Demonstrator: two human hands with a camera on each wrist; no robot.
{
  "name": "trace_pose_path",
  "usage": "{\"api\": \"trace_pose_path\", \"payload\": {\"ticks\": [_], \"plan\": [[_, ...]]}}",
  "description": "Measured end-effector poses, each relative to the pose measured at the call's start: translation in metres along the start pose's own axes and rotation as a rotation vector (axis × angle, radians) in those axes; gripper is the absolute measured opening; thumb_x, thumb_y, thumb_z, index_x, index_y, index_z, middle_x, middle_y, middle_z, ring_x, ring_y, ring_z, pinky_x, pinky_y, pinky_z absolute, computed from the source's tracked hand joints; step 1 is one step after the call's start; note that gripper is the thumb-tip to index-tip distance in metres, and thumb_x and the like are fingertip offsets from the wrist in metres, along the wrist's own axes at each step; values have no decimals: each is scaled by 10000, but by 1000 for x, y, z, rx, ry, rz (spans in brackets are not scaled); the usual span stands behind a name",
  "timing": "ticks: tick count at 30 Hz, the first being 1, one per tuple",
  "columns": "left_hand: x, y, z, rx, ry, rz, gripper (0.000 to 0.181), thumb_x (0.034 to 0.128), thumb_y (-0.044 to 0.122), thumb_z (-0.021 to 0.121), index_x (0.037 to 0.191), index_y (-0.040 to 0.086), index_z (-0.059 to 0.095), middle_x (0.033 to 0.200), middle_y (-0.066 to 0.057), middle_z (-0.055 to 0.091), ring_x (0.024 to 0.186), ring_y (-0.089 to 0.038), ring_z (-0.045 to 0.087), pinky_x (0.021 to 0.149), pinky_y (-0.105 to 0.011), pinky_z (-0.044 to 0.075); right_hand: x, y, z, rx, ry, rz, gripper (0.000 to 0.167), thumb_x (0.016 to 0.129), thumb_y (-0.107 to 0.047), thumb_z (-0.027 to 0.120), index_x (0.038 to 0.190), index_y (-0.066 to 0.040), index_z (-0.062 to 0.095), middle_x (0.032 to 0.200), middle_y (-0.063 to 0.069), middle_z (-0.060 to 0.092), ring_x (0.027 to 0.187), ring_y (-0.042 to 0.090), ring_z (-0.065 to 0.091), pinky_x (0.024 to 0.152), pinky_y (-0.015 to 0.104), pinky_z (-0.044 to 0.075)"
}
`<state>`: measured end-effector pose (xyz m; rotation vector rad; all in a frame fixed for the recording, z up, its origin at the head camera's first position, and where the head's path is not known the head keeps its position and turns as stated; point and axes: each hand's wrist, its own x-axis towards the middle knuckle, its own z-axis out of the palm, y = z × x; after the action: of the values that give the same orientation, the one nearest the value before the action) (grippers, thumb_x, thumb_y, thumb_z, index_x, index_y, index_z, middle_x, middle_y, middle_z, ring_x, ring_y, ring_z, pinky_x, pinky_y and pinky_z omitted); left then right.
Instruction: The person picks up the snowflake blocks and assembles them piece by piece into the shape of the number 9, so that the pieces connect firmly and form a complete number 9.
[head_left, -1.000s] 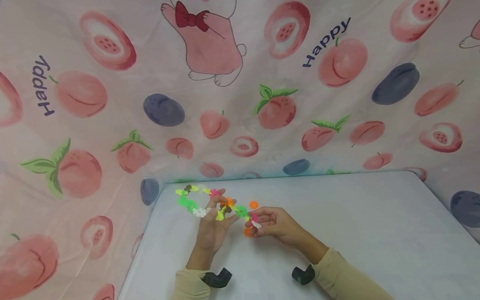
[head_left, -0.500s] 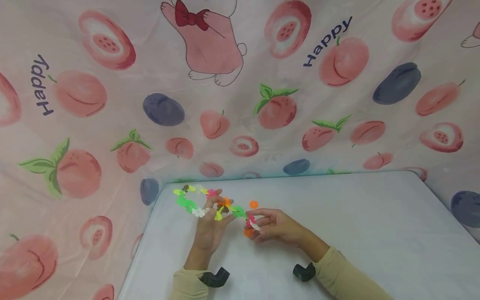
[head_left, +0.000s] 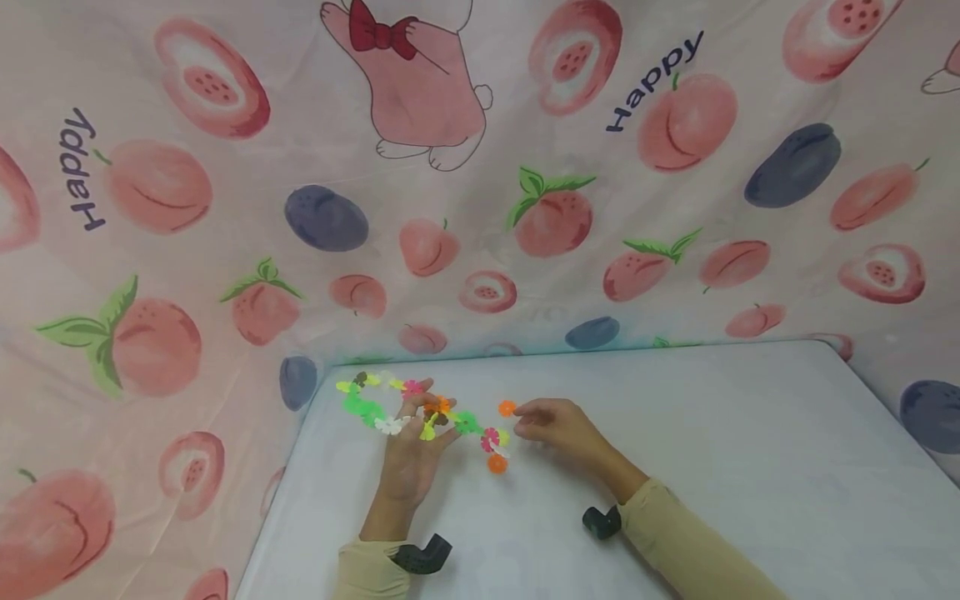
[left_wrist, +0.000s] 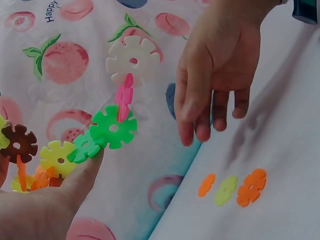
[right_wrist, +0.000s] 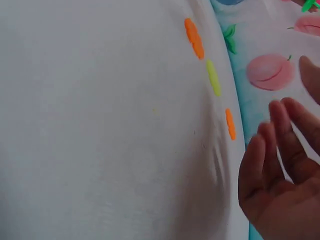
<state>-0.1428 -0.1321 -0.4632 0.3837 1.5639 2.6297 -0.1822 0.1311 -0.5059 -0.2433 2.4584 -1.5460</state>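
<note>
A loop-shaped chain of colourful notched snowflake discs (head_left: 366,410) is held up off the table in my left hand (head_left: 408,458), whose fingers and thumb grip its middle. The chain's free end shows in the left wrist view as a green disc (left_wrist: 113,128), a pink disc (left_wrist: 124,97) and a white disc (left_wrist: 133,59) linked together. My right hand (head_left: 558,429) is just right of that end, apart from it, with bent, relaxed fingers and nothing between them. Under it on the table are an orange disc (left_wrist: 251,187), a yellow disc (left_wrist: 226,190) and another orange disc (left_wrist: 206,185).
The table (head_left: 712,433) has a white cover. Behind it and to the left hangs a pink curtain (head_left: 450,192) printed with fruit and a rabbit. A dark device (head_left: 423,554) sits at my left wrist, and a similar dark device (head_left: 602,522) at my right.
My right hand has let go of the white disc at the chain's end and moved slightly up and right. My left hand has shifted a little left with the chain.
</note>
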Motion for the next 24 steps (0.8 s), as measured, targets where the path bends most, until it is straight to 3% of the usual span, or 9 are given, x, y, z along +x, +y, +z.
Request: {"api": "trace_pose_path", "payload": {"ticks": [4, 8, 13, 19, 24], "plan": [[0, -1, -1, -8, -9, -1, 211, 979, 280, 497, 1139, 186, 599, 1586, -20, 242, 1353, -259, 385, 1144, -704, 295, 8, -1, 7, -143, 85, 28, 306, 865, -365, 807, 1128, -211, 768, 1089, -57, 727, 997, 162, 617, 860, 366, 552], [1, -2, -2, -19, -14, 1, 214, 975, 275, 515, 1147, 180, 599, 1588, -26, 236, 1338, -268, 371, 1128, -657, 335, 16, 0, 11, -211, 118, 40, 323, 869, -373, 802, 1141, -202, 764, 1128, -41, 721, 1034, 186, 604, 921, 408, 538], [0, -2, -1, -20, -23, 6, 214, 970, 254, 494, 1148, 182, 590, 1605, -26, 207, 1370, -290, 338, 1144, -722, 282, 26, 2, 14, -259, 109, 39, 366, 891, -352, 783, 1222, -202, 736, 1159, -21, 698, 1015, 186, 591, 908, 397, 537], [-1, -1, -1, -12, -33, 11, 213, 973, 277, 506, 1150, 189, 586, 1604, -28, 201, 1363, -286, 332, 1145, -715, 290, 36, 0, 16, -342, 86, 39, 429, 896, -324, 767, 1305, -209, 702, 1200, 47, 675, 1122, 238, 614, 1013, 472, 508], [-2, -1, -2, -6, -38, 12, 215, 975, 270, 491, 1150, 191, 588, 1600, -27, 209, 1386, -324, 308, 1142, -720, 288, 43, -2, 17, -427, 84, 127, 435, 873, -388, 774, 1288, -277, 712, 1218, 33, 646, 1174, 244, 593, 1013, 493, 498]]}}
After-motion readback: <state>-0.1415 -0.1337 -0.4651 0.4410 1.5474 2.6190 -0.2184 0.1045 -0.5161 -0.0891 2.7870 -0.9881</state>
